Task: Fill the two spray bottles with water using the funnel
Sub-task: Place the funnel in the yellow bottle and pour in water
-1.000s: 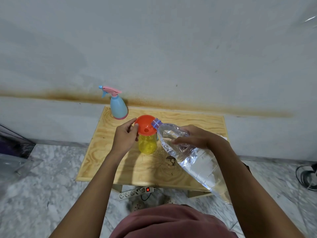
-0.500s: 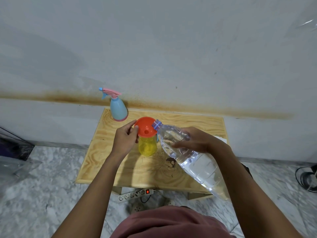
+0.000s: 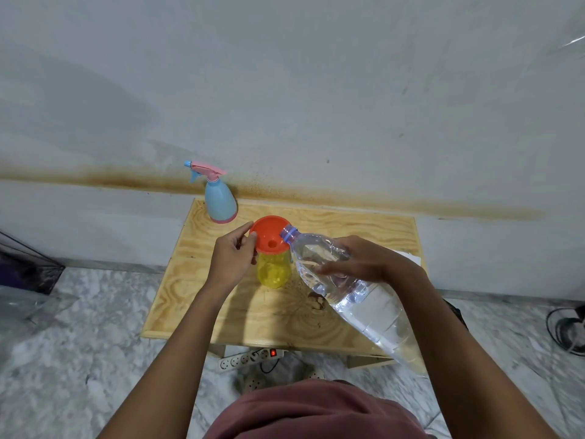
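An orange funnel (image 3: 267, 232) sits in the mouth of a yellow spray bottle (image 3: 274, 270) with no spray head, standing mid-table. My left hand (image 3: 232, 259) pinches the funnel's left rim with thumb and fingers. My right hand (image 3: 361, 259) grips a large clear water bottle (image 3: 357, 299), tilted with its open blue-ringed neck over the funnel's right edge. A blue spray bottle (image 3: 220, 201) with a pink trigger head stands at the back left of the wooden table (image 3: 348, 226).
The table stands against a stained white wall. A white power strip (image 3: 250, 358) with a lit red switch lies on the marble floor under the front edge. Cables (image 3: 566, 327) lie at far right, a dark object (image 3: 22, 267) at far left.
The water bottle's neck has moved up and left over the funnel rim, the bottle tipping further. My left hand stays on the funnel.
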Motion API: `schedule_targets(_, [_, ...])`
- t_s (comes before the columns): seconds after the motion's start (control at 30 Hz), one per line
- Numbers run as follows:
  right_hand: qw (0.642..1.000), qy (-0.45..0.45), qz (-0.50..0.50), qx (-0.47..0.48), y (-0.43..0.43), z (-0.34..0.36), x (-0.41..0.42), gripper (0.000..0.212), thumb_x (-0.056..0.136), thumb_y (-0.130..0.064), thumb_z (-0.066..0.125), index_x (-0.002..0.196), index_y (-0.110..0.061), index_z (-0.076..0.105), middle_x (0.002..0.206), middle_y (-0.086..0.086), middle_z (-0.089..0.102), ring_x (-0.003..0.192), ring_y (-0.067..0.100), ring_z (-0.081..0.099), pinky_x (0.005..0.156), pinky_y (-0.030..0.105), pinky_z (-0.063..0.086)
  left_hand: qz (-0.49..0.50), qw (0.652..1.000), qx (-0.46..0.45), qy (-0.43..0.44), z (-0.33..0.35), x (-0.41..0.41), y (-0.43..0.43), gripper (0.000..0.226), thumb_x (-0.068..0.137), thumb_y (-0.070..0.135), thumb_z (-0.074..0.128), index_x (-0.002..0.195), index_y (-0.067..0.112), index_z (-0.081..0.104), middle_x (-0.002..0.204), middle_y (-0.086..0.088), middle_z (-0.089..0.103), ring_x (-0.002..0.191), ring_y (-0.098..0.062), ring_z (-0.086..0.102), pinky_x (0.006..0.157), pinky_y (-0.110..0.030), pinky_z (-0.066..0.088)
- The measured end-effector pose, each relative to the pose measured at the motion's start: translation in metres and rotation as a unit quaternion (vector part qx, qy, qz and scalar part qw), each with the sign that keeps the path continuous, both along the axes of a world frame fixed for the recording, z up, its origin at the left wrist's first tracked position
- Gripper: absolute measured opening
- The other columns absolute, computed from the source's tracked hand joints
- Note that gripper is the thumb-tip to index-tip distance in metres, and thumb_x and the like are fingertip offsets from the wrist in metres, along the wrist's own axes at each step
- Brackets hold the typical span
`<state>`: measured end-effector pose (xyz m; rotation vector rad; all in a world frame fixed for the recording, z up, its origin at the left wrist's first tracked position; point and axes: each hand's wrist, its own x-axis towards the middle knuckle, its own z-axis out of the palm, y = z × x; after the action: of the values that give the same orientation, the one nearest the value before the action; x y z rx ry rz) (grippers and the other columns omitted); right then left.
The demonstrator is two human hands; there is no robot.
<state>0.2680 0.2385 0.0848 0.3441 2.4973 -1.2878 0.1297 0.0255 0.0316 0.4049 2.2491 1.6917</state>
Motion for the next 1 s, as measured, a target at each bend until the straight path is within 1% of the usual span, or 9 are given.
schedule_targets(0.2, [1.0, -0.027, 0.005, 0.005, 0.0, 0.0, -0.004, 0.014, 0.083, -0.047, 0.072, 0.083, -0.035, 0.065, 0.07, -0.011, 0.071, 0.064, 0.007, 0.069, 0.061, 0.024, 0.048, 0.0, 1.0, 0.003, -0.008, -0.002, -0.001, -0.001, 0.039, 0.102, 0.013, 0.053, 0.14, 0.01, 0.054, 0.069, -0.016, 0.054, 0.046, 0.0, 0.053, 0.053, -0.008, 0.046])
schedule_targets(0.37, [1.0, -0.027, 0.005, 0.014, 0.0, 0.003, -0.003, 0.015, 0.082, -0.048, 0.073, 0.079, -0.035, 0.066, 0.071, -0.01, 0.071, 0.065, 0.008, 0.068, 0.064, 0.027, 0.049, -0.002, 1.0, 0.006, -0.004, -0.002, 0.0, 0.0, 0.038, 0.102, 0.013, 0.053, 0.14, 0.009, 0.055, 0.068, -0.016, 0.054, 0.046, 0.0, 0.053, 0.054, -0.008, 0.046])
schedule_targets(0.5, [1.0, -0.011, 0.01, 0.022, -0.001, 0.007, 0.0, 0.011, 0.084, -0.046, 0.072, 0.08, -0.043, 0.062, 0.07, -0.014, 0.067, 0.066, 0.004, 0.064, 0.064, 0.023, 0.045, -0.003, 1.0, 0.008, -0.009, -0.002, 0.0, -0.001, 0.038, 0.102, 0.013, 0.053, 0.139, 0.01, 0.055, 0.068, -0.016, 0.053, 0.046, -0.001, 0.052, 0.053, -0.008, 0.045])
schedule_targets(0.63, [1.0, 0.028, 0.001, 0.005, 0.002, 0.005, 0.007, 0.012, 0.085, -0.044, 0.072, 0.088, -0.046, 0.061, 0.078, -0.009, 0.071, 0.068, 0.004, 0.068, 0.062, 0.021, 0.049, 0.0, 1.0, 0.005, -0.008, -0.001, 0.001, -0.001, 0.037, 0.102, 0.013, 0.053, 0.139, 0.01, 0.055, 0.068, -0.017, 0.054, 0.045, 0.0, 0.053, 0.052, -0.007, 0.044])
schedule_targets(0.7, [0.999, 0.05, -0.012, -0.001, 0.005, 0.0, 0.011, 0.025, 0.083, -0.048, 0.072, 0.106, -0.045, 0.063, 0.094, -0.009, 0.073, 0.078, 0.001, 0.069, 0.069, 0.022, 0.05, 0.0, 1.0, 0.005, -0.009, -0.001, 0.001, -0.002, 0.038, 0.102, 0.013, 0.053, 0.139, 0.009, 0.054, 0.068, -0.017, 0.055, 0.046, 0.0, 0.053, 0.053, -0.007, 0.045])
schedule_targets(0.73, [0.998, 0.067, -0.016, 0.003, 0.006, -0.001, 0.013, 0.042, 0.082, -0.052, 0.071, 0.121, -0.043, 0.06, 0.109, -0.009, 0.072, 0.086, -0.002, 0.068, 0.076, 0.023, 0.05, 0.0, 1.0, 0.004, -0.009, -0.001, 0.001, -0.002, 0.038, 0.102, 0.014, 0.053, 0.14, 0.01, 0.054, 0.068, -0.017, 0.055, 0.046, 0.0, 0.053, 0.053, -0.007, 0.045])
schedule_targets(0.8, [0.994, 0.105, -0.036, 0.0, 0.007, -0.001, 0.017, 0.071, 0.077, -0.06, 0.068, 0.142, -0.044, 0.043, 0.13, -0.011, 0.064, 0.102, -0.005, 0.064, 0.087, 0.025, 0.051, 0.0, 1.0, 0.0, -0.008, -0.001, 0.001, -0.002, 0.039, 0.102, 0.015, 0.052, 0.14, 0.01, 0.054, 0.067, -0.016, 0.055, 0.047, 0.0, 0.054, 0.053, -0.007, 0.044])
schedule_targets(0.9, [0.98, 0.181, -0.081, -0.016, 0.012, 0.006, 0.02, 0.08, 0.073, -0.056, 0.068, 0.144, -0.049, 0.032, 0.135, -0.015, 0.055, 0.112, 0.001, 0.06, 0.091, 0.021, 0.048, -0.002, 1.0, -0.002, -0.008, -0.002, 0.001, -0.001, 0.038, 0.102, 0.015, 0.052, 0.14, 0.011, 0.054, 0.065, -0.014, 0.055, 0.047, 0.0, 0.054, 0.053, -0.008, 0.045])
schedule_targets(1.0, [0.956, 0.245, -0.156, -0.036, 0.025, 0.011, 0.016, 0.078, 0.073, -0.047, 0.068, 0.144, -0.047, 0.036, 0.144, -0.011, 0.049, 0.124, 0.001, 0.053, 0.094, 0.019, 0.046, 0.0, 1.0, 0.001, -0.014, -0.002, 0.0, -0.002, 0.038, 0.102, 0.015, 0.053, 0.139, 0.012, 0.056, 0.065, -0.013, 0.055, 0.048, -0.003, 0.055, 0.054, -0.01, 0.047])
